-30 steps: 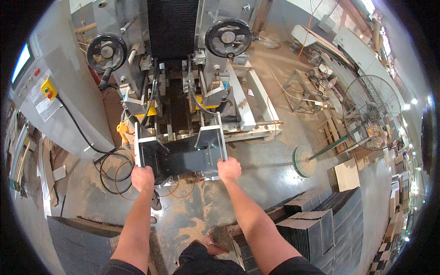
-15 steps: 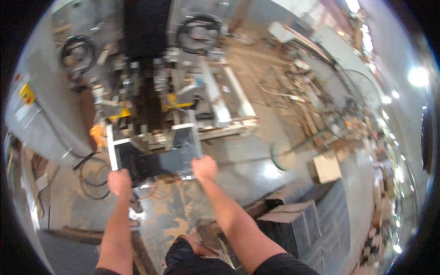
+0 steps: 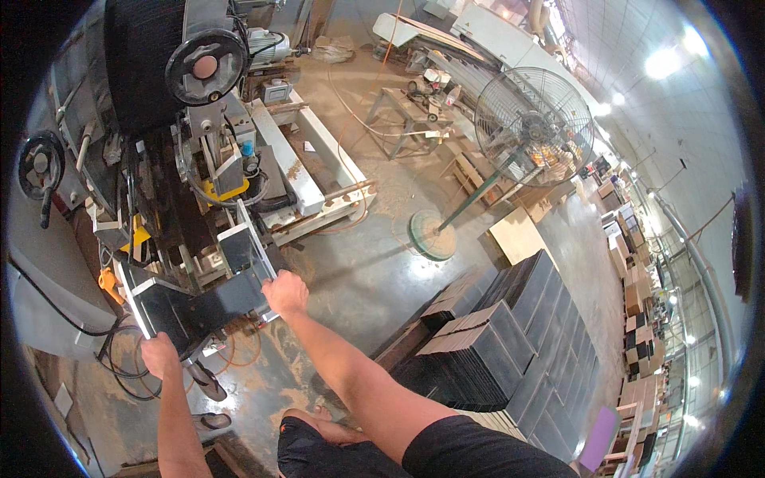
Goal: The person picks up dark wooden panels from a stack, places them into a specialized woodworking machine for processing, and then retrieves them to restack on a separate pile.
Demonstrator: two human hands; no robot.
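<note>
A dark flat panel (image 3: 209, 306) lies across the near end of a machine, between two pale metal guide rails. My left hand (image 3: 162, 355) is closed around the near end of the left guide rail (image 3: 135, 301), beside the panel's left edge. On the other side, my right hand (image 3: 285, 293) is closed at the near end of the right guide rail (image 3: 256, 239). Both arms reach forward, and the undersides of the fingers are hidden. Past the panel, the machine has yellow brackets (image 3: 225, 191) and a black handwheel (image 3: 205, 67).
Stacks of dark boards (image 3: 510, 350) stand to my right. A large pedestal fan (image 3: 534, 127) rests on a round green base (image 3: 432, 235) beyond them. Black cables (image 3: 119, 358) coil on the floor at left, near a pair of sandals (image 3: 209, 382). A white frame (image 3: 291, 159) adjoins the machine.
My view has swung to the right, so the machine and both hands sit farther left, and the fan and board stacks show more fully. Both hands remain at the rail ends.
</note>
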